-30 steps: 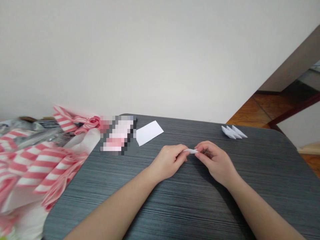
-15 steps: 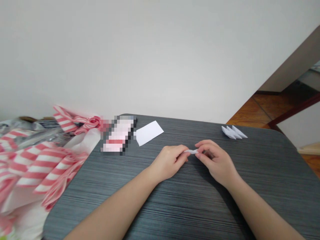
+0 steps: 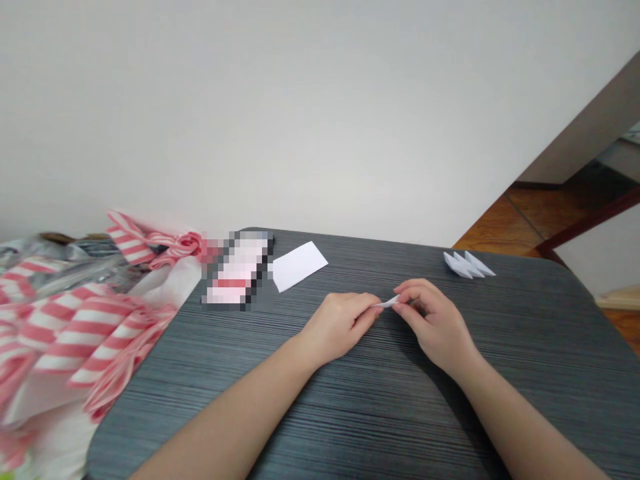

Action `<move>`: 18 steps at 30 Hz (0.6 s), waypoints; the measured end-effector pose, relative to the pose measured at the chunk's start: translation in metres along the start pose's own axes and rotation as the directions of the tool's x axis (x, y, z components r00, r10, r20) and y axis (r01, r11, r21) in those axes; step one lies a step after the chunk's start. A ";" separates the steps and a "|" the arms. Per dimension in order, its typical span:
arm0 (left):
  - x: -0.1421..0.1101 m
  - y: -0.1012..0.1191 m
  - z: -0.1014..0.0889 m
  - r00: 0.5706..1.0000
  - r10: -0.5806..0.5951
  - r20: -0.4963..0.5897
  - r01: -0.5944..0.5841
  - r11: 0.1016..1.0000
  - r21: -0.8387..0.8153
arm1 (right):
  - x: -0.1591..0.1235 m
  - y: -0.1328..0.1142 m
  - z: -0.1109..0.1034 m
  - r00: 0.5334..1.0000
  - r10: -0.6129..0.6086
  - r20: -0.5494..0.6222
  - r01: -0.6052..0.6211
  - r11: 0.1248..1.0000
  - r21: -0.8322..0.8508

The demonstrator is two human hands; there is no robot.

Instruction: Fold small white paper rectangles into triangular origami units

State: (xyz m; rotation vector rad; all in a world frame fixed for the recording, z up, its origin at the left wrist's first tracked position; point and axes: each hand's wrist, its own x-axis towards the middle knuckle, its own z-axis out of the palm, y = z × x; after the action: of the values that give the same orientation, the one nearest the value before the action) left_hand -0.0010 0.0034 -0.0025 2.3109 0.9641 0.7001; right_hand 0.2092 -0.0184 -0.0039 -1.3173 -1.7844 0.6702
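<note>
Both my hands rest on the dark grey striped table [image 3: 380,413] near its middle. My left hand [image 3: 340,327] and my right hand [image 3: 433,323] each pinch one end of a small folded white paper piece [image 3: 388,303] held between them just above the tabletop. The fingers of both hands are curled closed around it, so most of the piece is hidden.
A flat white paper slip [image 3: 299,265] lies at the table's far edge, beside a blurred pink-and-white object [image 3: 235,275]. A few folded white paper pieces [image 3: 468,264] sit at the far right. Red-and-white striped bags [image 3: 75,327] pile at the left. A white wall stands behind.
My fingers have shifted slightly on the folded paper piece, and its visible tip now tilts up toward my right hand. The hands stay in the same place.
</note>
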 end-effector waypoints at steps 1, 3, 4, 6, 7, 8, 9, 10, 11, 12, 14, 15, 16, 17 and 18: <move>0.000 0.000 0.000 1.000 0.005 -0.004 -0.005 1.000 0.007 | 0.000 -0.001 0.000 1.000 0.001 0.002 -0.001 1.000 -0.007; 0.000 -0.001 0.001 1.000 0.010 -0.010 -0.010 1.000 0.017 | 0.001 -0.002 -0.002 1.000 -0.008 0.009 0.008 1.000 -0.019; 0.000 -0.001 0.001 1.000 0.011 -0.014 -0.010 1.000 0.019 | 0.001 -0.002 -0.002 1.000 -0.014 0.011 0.014 1.000 -0.020; 0.000 -0.001 0.001 1.000 0.012 -0.021 -0.012 1.000 0.019 | 0.000 -0.001 -0.003 1.000 -0.023 0.010 0.023 1.000 -0.007; -0.001 -0.001 0.001 1.000 0.012 -0.025 -0.012 1.000 0.019 | 0.000 0.000 -0.002 1.000 -0.024 0.005 0.024 1.000 0.013; -0.001 -0.001 0.001 1.000 0.013 -0.028 -0.012 1.000 0.020 | -0.001 0.001 -0.001 1.000 -0.020 -0.004 0.021 0.999 0.043; -0.001 -0.002 0.001 0.999 0.013 -0.032 -0.012 1.000 0.021 | -0.002 0.003 0.000 1.000 -0.012 -0.017 0.013 0.996 0.083; -0.001 -0.002 0.001 0.999 0.014 -0.037 -0.013 1.000 0.023 | -0.003 0.004 0.001 1.000 0.005 -0.025 -0.002 0.992 0.127; -0.001 -0.002 0.002 0.999 0.015 -0.043 -0.014 1.000 0.024 | -0.003 0.006 0.003 0.999 0.033 -0.032 -0.028 0.985 0.172; -0.001 -0.002 0.002 0.999 0.018 -0.051 -0.017 1.000 0.024 | -0.004 0.007 0.004 0.998 0.061 -0.030 -0.054 0.976 0.209; -0.002 -0.003 0.002 0.997 0.027 -0.069 -0.025 0.999 0.025 | -0.004 0.008 0.006 0.995 0.095 -0.019 -0.087 0.966 0.245; -0.002 -0.003 0.002 0.997 0.033 -0.076 -0.031 0.999 0.028 | -0.004 0.008 0.006 0.995 0.094 -0.014 -0.088 0.966 0.243; -0.002 -0.003 0.002 0.996 0.039 -0.079 -0.037 0.999 0.033 | -0.004 0.008 0.006 0.997 0.082 -0.015 -0.076 0.969 0.234; -0.002 -0.003 0.002 0.996 0.045 -0.079 -0.043 0.998 0.038 | -0.004 0.008 0.005 0.998 0.063 -0.015 -0.059 0.974 0.217; -0.001 -0.003 0.002 0.996 0.052 -0.076 -0.049 0.998 0.043 | -0.003 0.007 0.004 0.999 0.041 -0.013 -0.038 0.981 0.193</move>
State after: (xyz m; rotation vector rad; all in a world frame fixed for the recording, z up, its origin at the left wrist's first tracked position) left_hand -0.0020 0.0038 -0.0066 2.3668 0.9659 0.8022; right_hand 0.2102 -0.0190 -0.0123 -1.2261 -1.6387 0.8294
